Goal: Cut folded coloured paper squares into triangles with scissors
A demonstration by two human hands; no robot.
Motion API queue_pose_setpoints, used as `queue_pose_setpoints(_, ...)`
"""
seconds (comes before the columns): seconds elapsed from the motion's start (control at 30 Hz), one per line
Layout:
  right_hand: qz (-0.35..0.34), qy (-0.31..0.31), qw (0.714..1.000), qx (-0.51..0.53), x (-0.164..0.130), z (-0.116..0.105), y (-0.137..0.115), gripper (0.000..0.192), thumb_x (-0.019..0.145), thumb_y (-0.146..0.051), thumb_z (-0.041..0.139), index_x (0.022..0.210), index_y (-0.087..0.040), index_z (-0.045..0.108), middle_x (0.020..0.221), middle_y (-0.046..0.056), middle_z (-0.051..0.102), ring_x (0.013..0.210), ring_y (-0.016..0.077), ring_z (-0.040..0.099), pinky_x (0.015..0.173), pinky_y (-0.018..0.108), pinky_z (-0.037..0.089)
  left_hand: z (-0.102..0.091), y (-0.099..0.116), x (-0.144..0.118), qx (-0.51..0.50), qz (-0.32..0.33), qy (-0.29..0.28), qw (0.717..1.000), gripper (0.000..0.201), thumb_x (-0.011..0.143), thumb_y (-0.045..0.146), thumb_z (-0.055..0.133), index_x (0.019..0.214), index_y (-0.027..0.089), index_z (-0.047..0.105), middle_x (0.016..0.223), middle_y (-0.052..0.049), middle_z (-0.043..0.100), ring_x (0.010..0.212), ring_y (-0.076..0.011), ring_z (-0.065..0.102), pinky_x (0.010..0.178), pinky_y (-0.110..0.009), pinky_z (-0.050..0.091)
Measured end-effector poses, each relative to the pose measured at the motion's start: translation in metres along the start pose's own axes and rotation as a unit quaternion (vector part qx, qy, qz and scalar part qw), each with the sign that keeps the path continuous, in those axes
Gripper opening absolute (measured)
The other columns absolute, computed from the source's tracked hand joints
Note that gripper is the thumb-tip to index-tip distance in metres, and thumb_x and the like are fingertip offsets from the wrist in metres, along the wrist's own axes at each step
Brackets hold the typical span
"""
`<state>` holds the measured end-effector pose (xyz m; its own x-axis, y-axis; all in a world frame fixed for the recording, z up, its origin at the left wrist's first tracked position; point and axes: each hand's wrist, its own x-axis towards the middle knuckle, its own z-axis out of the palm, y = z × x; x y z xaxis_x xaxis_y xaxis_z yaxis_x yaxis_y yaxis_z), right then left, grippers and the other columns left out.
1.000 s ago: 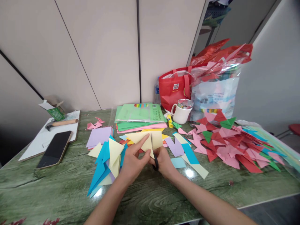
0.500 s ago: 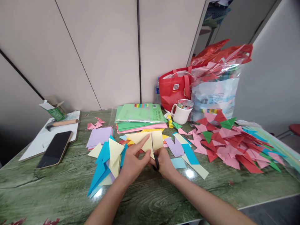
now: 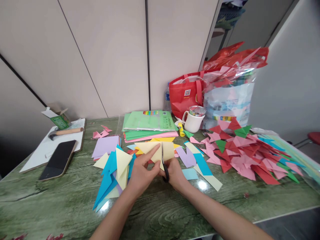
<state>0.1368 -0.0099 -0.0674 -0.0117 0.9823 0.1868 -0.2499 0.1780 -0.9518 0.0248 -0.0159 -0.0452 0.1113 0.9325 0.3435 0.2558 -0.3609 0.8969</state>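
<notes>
My left hand (image 3: 144, 170) pinches a folded sheet of pale yellow paper (image 3: 145, 147), its index finger stretched along the paper. In my right hand (image 3: 175, 170) is a pair of black-handled scissors (image 3: 165, 173), the blades lying along the paper between a folded triangle on the left and a strip on the right. Left of my hands lies a heap of blue, cream and purple folded triangles (image 3: 109, 179). To the right are cut strips of blue and cream paper (image 3: 203, 164), with a light purple piece (image 3: 186, 156) beside them.
Behind my hands are stacked coloured paper packs (image 3: 150, 121), a glue stick (image 3: 181, 130) and a white mug (image 3: 193, 121). A phone (image 3: 58, 159) and a hammer (image 3: 67, 131) lie at left. Red and pink paper shapes (image 3: 246, 155) pile up at right, before a red bag (image 3: 183, 96).
The scissor blades show more openly along the paper, and the strip on the right sits flatter and slightly lower. Both hands stay almost in place.
</notes>
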Motion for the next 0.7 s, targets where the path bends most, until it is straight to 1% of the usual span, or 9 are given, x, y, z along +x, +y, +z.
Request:
queue_pose_setpoints(0.1,0.027,-0.048,0.998,0.010,-0.0006,-0.0005,0.0013,0.030,0.051,-0.028,0.079,0.075,-0.018,0.064,0.052,-0.001,0.064,0.043,0.0134,0.050,0.036,0.021,0.035,-0.0001,-0.0008,0.0000,-0.004,0.010,-0.005,1.000,0.049,0.071,0.012,0.055,0.118,0.023,0.058,0.113,0.001,0.066,0.103,-0.0177,0.060,0.091,-0.034,0.046)
queue_pose_setpoints(0.23,0.036,-0.060,0.997,0.018,-0.0012,-0.0013,0.0026,0.027,0.051,-0.024,0.080,0.072,-0.017,0.063,0.046,-0.004,0.060,0.037,0.0099,0.043,0.036,0.020,0.032,-0.0006,-0.0009,-0.0003,-0.004,0.015,-0.009,1.000,0.049,0.072,0.011,0.055,0.119,0.024,0.057,0.114,0.001,0.065,0.104,-0.0178,0.060,0.092,-0.035,0.046)
queue_pose_setpoints(0.33,0.032,-0.061,0.997,0.016,-0.0012,-0.0013,0.0032,0.026,0.052,-0.024,0.079,0.072,-0.017,0.063,0.047,-0.003,0.060,0.038,0.0108,0.045,0.036,0.020,0.033,-0.0010,0.0000,-0.0004,-0.004,0.011,-0.012,1.000,0.049,0.071,0.011,0.055,0.119,0.025,0.057,0.111,0.001,0.067,0.103,-0.0181,0.060,0.091,-0.036,0.046)
queue_pose_setpoints(0.43,0.007,-0.053,0.998,0.019,-0.0009,-0.0012,0.0043,0.029,0.051,-0.025,0.079,0.073,-0.018,0.064,0.053,-0.002,0.063,0.047,0.0147,0.054,0.041,0.022,0.040,-0.0014,0.0008,0.0000,-0.001,0.007,-0.014,1.000,0.050,0.071,0.011,0.055,0.119,0.025,0.057,0.110,0.001,0.067,0.102,-0.0188,0.061,0.090,-0.036,0.047)
queue_pose_setpoints(0.5,-0.008,-0.049,0.999,0.020,-0.0006,-0.0013,0.0049,0.031,0.049,-0.025,0.080,0.074,-0.019,0.063,0.057,-0.001,0.065,0.053,0.0167,0.057,0.046,0.024,0.044,-0.0016,0.0008,0.0005,0.003,0.007,-0.019,1.000,0.050,0.070,0.010,0.055,0.119,0.025,0.057,0.109,0.001,0.068,0.100,-0.0190,0.061,0.090,-0.037,0.047)
queue_pose_setpoints(0.6,0.000,-0.054,0.999,0.008,-0.0008,-0.0016,0.0049,0.028,0.050,-0.025,0.078,0.073,-0.019,0.062,0.057,-0.001,0.064,0.051,0.0168,0.056,0.042,0.023,0.042,-0.0020,0.0007,0.0013,0.002,0.006,-0.024,1.000,0.051,0.070,0.010,0.054,0.119,0.025,0.057,0.109,0.001,0.068,0.099,-0.0187,0.062,0.090,-0.037,0.047)
queue_pose_setpoints(0.7,0.026,-0.049,0.998,-0.003,-0.0018,-0.0018,0.0048,0.026,0.053,-0.022,0.077,0.071,-0.019,0.059,0.048,-0.004,0.059,0.043,0.0138,0.051,0.039,0.022,0.039,-0.0024,0.0024,0.0019,-0.006,-0.002,-0.024,1.000,0.050,0.070,0.011,0.054,0.118,0.025,0.058,0.109,0.001,0.068,0.102,-0.0190,0.061,0.092,-0.037,0.045)
